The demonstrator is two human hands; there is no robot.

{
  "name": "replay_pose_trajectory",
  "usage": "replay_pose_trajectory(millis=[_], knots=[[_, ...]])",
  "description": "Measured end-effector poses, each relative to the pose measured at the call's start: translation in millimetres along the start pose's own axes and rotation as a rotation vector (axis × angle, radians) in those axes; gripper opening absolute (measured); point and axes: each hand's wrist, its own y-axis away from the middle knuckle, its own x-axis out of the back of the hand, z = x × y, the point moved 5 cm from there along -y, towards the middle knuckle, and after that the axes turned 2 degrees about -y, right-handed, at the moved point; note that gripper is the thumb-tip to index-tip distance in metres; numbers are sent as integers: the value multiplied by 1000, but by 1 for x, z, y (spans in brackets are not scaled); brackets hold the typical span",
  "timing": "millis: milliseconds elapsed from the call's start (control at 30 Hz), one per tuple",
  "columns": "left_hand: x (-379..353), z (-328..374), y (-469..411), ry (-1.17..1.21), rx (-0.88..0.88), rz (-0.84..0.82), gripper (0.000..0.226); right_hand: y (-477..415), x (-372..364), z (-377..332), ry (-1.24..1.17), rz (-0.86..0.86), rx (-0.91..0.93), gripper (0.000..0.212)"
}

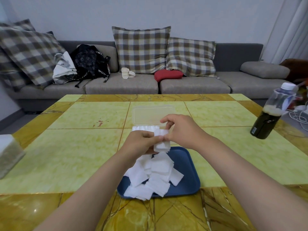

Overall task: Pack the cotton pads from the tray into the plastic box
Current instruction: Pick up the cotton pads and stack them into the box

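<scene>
A blue tray (188,179) near the table's front edge holds a loose heap of white square cotton pads (155,175). Behind it stands the clear plastic box (141,128) with its lid (150,114) raised, a row of pads upright inside it. My left hand (141,142) and my right hand (180,130) meet just above the tray's far edge. Both grip a small stack of cotton pads (162,145) between their fingertips, close in front of the box. The box's right end is hidden behind my right hand.
A dark bottle (268,117) with a clear top stands at the table's right edge, cables beside it. A white-topped box (8,154) sits at the left edge. Behind the yellow tiled table (75,147) is a grey sofa with cushions and bags.
</scene>
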Motion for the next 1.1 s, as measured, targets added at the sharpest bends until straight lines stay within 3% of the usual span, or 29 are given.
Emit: replay_pose_trajectory(millis=[100,267,433,500,633,733,967,1100], knots=[[16,-6,-9,22,-5,128,24,0,-7,18,22,13,-111,19],[27,-14,-17,88,26,165,37,10,-51,43,297,-329,-196,15],[23,-14,-17,99,25,143,32,3,-60,32,389,-344,-131,34],[22,-14,-17,71,12,135,18,2,-62,32,390,-397,-127,38],[22,-11,-14,26,-2,156,12,4,-61,37,350,-466,-149,21],[24,-9,-12,-1,-17,182,13,5,-54,43,239,-437,-188,3],[26,-8,-11,85,-2,211,22,5,-5,32,-362,-157,-245,7],[22,-8,-6,147,33,159,28,7,3,18,-590,-126,-231,10]])
